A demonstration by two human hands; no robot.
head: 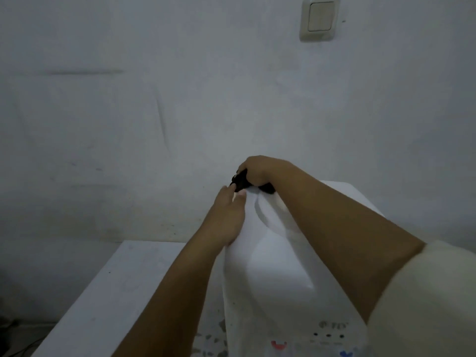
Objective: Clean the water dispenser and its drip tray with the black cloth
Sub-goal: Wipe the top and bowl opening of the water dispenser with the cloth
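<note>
Fingers of your right hand are curled tight around the black cloth, bunched into a wad and pressed on the far top edge of the water dispenser. Cloth sits at the back left corner of the dispenser top, close to the wall.

Your left hand lies flat on the dispenser's upper left side, fingers straight and slightly apart, tips just touching the cloth. It holds nothing.

Dispenser is white, seen from above; a round recess in its top is partly hidden under your right forearm. Front panel at the bottom of the view shows a small logo, 3 dark dots, plus red and blue tap parts. Drip tray is not visible.

Dispenser stands on a white desk against the wall. Patterned mat shows at the dispenser's base. Cream sleeve covers your right upper arm. Light switch on the wall, upper right.
</note>
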